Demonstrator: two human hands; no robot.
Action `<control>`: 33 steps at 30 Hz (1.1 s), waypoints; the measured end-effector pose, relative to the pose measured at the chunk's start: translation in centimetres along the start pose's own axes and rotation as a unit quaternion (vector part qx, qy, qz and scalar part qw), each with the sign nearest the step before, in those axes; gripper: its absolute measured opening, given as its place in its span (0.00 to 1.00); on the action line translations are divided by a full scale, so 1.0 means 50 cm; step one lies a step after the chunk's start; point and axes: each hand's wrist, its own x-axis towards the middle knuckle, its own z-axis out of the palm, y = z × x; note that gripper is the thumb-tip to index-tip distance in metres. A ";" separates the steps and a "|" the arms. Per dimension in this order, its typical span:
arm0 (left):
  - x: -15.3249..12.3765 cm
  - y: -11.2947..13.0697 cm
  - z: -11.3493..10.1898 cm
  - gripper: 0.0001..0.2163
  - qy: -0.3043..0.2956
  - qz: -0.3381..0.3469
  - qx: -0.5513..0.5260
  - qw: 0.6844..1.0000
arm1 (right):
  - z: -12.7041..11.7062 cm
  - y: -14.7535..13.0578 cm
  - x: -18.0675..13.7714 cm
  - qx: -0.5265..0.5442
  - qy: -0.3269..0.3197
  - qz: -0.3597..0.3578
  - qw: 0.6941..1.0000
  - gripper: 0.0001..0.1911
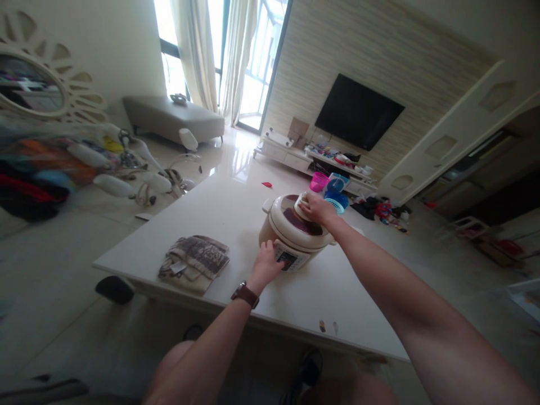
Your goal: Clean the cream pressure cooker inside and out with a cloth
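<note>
Holding the lid handle point(301, 205) in my right hand point(315, 208), left hand point(265, 265) spread against the cooker point(313, 260); any turn likely needs bracing.

Pretty chunky cream cooker point(291, 241), countertop electric type, parked upright on the white table point(232, 211). The rounded lid point(297, 224) is seated on top, with a dark reddish-brown inset and a pale handle point(300, 206) gripped from above. The control panel point(297, 259) is faced nearside, its dark display partly covered.
</note>
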 end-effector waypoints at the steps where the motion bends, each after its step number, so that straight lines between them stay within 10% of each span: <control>1: -0.002 0.000 -0.001 0.22 -0.009 -0.001 -0.005 1.000 | 0.007 0.002 0.006 -0.012 -0.002 0.004 1.000 0.18; 12: -0.021 0.020 0.015 0.48 -0.068 -0.011 -0.115 0.991 | 0.048 0.021 0.068 -0.072 0.058 0.011 0.996 0.24; 33: 0.028 0.033 0.033 0.47 -0.078 -0.015 -0.178 0.981 | 0.073 0.023 0.163 -0.020 0.091 0.019 0.995 0.16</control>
